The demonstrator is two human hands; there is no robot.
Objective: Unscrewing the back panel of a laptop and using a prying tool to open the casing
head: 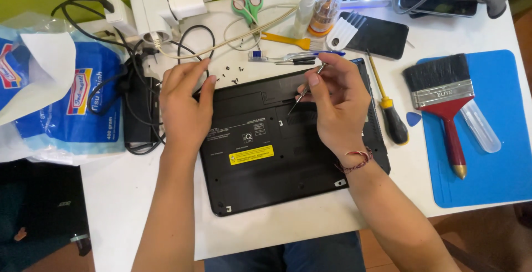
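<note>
- A blue and white plastic bag (61, 100) lies at the far left of the white desk (127, 194), at about 9 o'clock from the laptop.
- A black power brick (138, 118) with tangled black cords sits just beside the bag.
- The left hand (185, 106) lies flat on the top left corner of the laptop. Its fingers are loose and open, and it holds nothing. It seems to press down to keep the laptop from sliding.
- Tiny black screws (230, 75) lie loose on the desk at 12 o'clock from the laptop, very near the left fingertips. A small bump from that hand could send them rolling off, and they would be hard to find.
- The black laptop (277, 155) lies upside down in the middle of the desk, close to the person.
- The right hand (338, 103) pinches thin metal tweezers (305, 89). The tip points down at the top part of the laptop. If the tip slips, it could scratch the case or flick a little part away.
- A yellow and black screwdriver (388, 111) lies at 3 o'clock, just beside the laptop.
- A wide brush (443, 97) with a red handle lies on a blue mat (499, 172) at the far right.
</note>
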